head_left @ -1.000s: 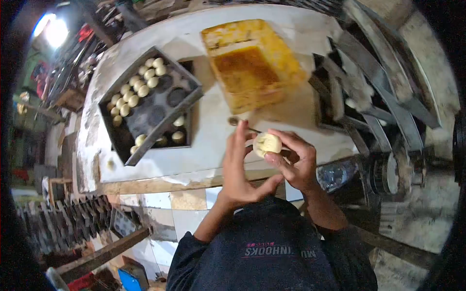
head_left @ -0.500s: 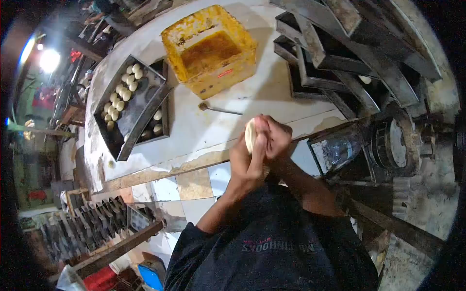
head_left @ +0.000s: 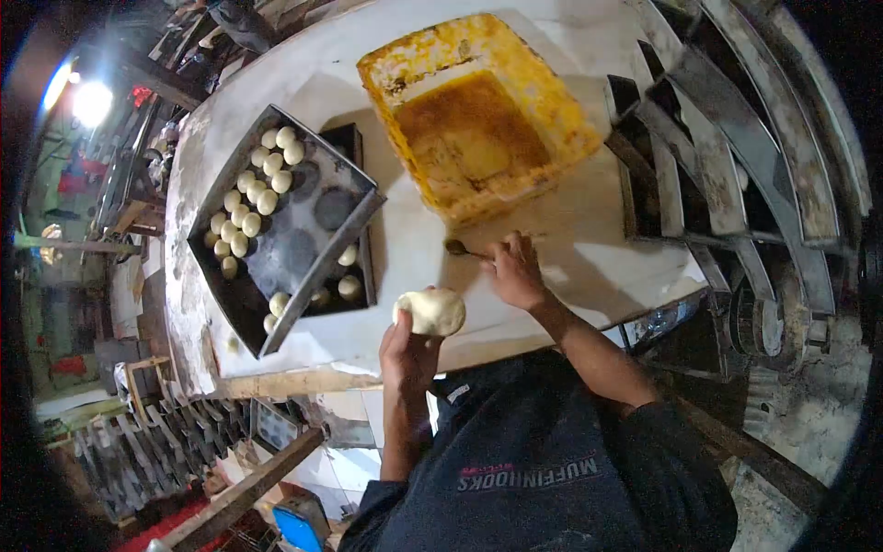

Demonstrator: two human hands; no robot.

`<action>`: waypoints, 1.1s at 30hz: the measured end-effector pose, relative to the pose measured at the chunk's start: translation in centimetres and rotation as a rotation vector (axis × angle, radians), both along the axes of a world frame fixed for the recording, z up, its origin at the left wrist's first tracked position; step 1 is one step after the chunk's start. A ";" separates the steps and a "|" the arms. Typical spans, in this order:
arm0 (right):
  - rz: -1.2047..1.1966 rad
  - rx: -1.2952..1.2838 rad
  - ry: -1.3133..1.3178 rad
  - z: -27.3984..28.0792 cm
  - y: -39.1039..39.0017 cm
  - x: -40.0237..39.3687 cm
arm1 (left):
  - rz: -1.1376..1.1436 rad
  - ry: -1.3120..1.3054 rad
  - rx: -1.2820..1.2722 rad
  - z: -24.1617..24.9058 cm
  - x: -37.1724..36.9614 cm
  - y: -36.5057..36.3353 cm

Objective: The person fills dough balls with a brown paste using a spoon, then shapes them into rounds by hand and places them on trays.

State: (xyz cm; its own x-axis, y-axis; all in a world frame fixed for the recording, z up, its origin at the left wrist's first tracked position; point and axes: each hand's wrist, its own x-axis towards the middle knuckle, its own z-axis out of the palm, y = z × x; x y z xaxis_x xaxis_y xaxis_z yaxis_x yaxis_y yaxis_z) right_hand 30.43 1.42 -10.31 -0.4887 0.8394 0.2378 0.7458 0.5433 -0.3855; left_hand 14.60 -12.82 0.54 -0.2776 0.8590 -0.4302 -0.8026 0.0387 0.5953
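A flattened round of pale dough (head_left: 430,312) rests in my left hand (head_left: 405,357), gripped between the thumb and fingers above the table's front edge. My right hand (head_left: 517,271) is over the tabletop with its fingers curled round the handle of a small spoon (head_left: 457,247). The spoon's bowl points left, just below the yellow plastic tub (head_left: 575,150). Inside that tub an orange-brown layer covers the bottom and smears the walls. Left of my hands, a dark metal tray (head_left: 317,308) holds several pale dough balls (head_left: 267,201) in rows.
Another dark tray (head_left: 370,267) sits under the first, with more dough balls showing. Stacked metal trays (head_left: 717,156) stand crisscrossed at the right. The white table (head_left: 543,322) ends close to my body. A rack of dark metal pans (head_left: 175,451) is low on the left.
My hands have parted. The dough, earlier pressed between both hands, is now flatter and in the left hand alone. My right hand has reached forward and taken hold of the spoon. The view shifted.
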 end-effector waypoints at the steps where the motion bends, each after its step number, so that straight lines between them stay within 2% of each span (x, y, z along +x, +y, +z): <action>1: 0.075 -0.032 0.044 -0.6 0.7 0.1 | -0.017 0.033 0.077 0.1 -1.4 0.4; 2: 0.068 -0.031 0.033 -1.3 1.0 0.1 | 0.027 0.045 0.056 0.1 -2.8 0.8; 4: 0.203 -0.301 -0.083 -1.4 1.5 0.3 | -0.024 0.088 0.107 -0.1 -5.5 1.7; 5: 0.194 -0.308 -0.102 -0.9 1.3 0.9 | -0.056 0.138 0.102 0.3 -6.6 2.1; 7: 0.303 -0.319 0.098 5.0 1.2 1.7 | -0.052 0.124 0.054 0.0 -8.5 3.3; 8: 0.270 -0.241 0.152 8.2 1.7 1.7 | -0.047 0.091 0.067 -0.3 -9.4 4.0; 9: 0.238 -0.163 0.204 11.4 2.4 1.6 | -0.049 0.002 0.201 -0.7 -10.0 4.5; 11: 0.197 -0.107 0.363 15.9 6.0 1.2 | -0.063 0.026 0.181 -0.7 -10.6 6.1; 12: 0.141 -0.098 0.290 17.5 7.9 1.0 | -0.078 0.074 0.164 -0.5 -10.8 6.7; 13: 0.102 -0.174 -0.012 20.4 10.4 0.1 | -0.107 0.087 0.123 -0.5 -11.0 7.2; 15: 0.251 -0.178 -0.129 18.5 14.4 -1.7 | -0.152 0.064 0.112 -0.9 -11.2 8.2; 16: 0.236 -0.191 -0.137 17.3 15.9 -2.7 | -0.176 0.060 0.117 -1.3 -11.3 8.6; 18: 0.533 -0.391 -0.491 14.7 18.3 -5.2 | -0.208 0.041 0.094 -1.9 -11.7 8.7; 20: 0.488 -0.440 -0.678 12.2 20.1 -7.9 | -0.181 0.104 0.076 -1.7 -11.9 8.4; 21: 0.486 -0.449 -0.681 11.3 20.8 -8.8 | -0.167 0.167 0.013 -1.6 -11.9 8.2; 22: 0.648 -0.473 -0.970 10.6 21.4 -9.6 | -0.171 0.162 0.007 -2.0 -12.2 7.7; 24: 0.822 -0.493 -1.264 6.6 22.8 -8.8 | -0.073 0.092 0.069 -3.2 -12.8 6.4; 25: 0.866 -0.493 -0.923 3.3 22.7 -7.3 | -0.053 0.091 0.060 -3.7 -12.9 5.9; 27: 0.896 -0.488 -0.582 -0.9 23.1 -5.0 | -0.043 0.089 0.032 -3.8 -12.7 5.9; 33: 0.721 -0.728 -0.720 11.1 22.1 -7.4 | -0.130 0.103 0.036 -1.7 -11.8 6.9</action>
